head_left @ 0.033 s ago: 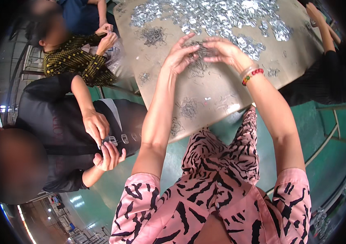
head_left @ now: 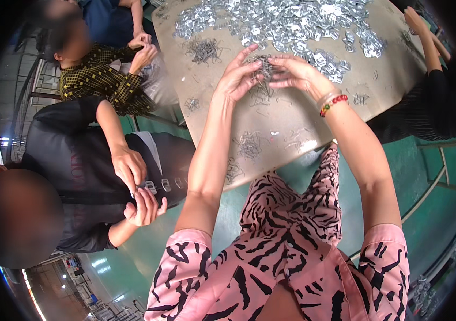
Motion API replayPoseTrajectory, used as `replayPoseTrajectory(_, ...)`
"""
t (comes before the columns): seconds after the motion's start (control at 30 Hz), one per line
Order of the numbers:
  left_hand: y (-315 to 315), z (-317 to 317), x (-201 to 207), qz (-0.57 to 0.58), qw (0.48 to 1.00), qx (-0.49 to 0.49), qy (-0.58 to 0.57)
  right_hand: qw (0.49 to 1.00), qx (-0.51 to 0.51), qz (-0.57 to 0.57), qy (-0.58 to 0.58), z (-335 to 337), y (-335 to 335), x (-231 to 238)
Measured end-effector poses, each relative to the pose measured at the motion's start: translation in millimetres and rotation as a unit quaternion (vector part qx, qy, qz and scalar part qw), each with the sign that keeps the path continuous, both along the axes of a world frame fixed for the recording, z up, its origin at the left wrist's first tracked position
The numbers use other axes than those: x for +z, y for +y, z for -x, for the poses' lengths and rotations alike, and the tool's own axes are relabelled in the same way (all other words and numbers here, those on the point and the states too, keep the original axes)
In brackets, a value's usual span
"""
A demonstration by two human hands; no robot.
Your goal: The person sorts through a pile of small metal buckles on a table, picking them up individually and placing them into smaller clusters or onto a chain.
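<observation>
L hand (head_left: 240, 76) & R hand (head_left: 298, 72) cupped, fingers spread, flanking wire clump (head_left: 264, 68); can't tell if gripped. Rec.: press evenly, min. snagging.

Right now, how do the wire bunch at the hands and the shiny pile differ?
Wire bunch: thin, tangled strands; shiny pile: flat pieces, some with openings.
Wire bunch is small; shiny pile spreads widely over the table.
Wire bunch sits between left hand and right hand; shiny pile lies beyond both.
Both look grey and metallic.
</observation>
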State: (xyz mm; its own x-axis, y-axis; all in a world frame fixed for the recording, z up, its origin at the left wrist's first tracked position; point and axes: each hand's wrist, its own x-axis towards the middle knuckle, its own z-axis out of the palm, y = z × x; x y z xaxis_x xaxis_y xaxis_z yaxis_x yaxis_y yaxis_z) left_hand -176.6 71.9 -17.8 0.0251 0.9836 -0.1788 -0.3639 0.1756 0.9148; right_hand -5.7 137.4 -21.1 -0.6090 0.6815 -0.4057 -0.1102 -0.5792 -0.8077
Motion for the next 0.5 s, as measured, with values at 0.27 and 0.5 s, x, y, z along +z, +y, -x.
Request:
replayPoseTrajectory(0.27,2.4,15.3,-9.7,0.045,0.992,0.027,0.111,0.991,-0.017,-0.068,0.114,1.5,-0.9,-2.7)
replayPoseTrajectory(0.5,-3.6,-7.0,-2.6,-0.020,0.978,0.062,0.197,0.991,-0.098,0.037,0.082,10.0,-0.4,-10.6)
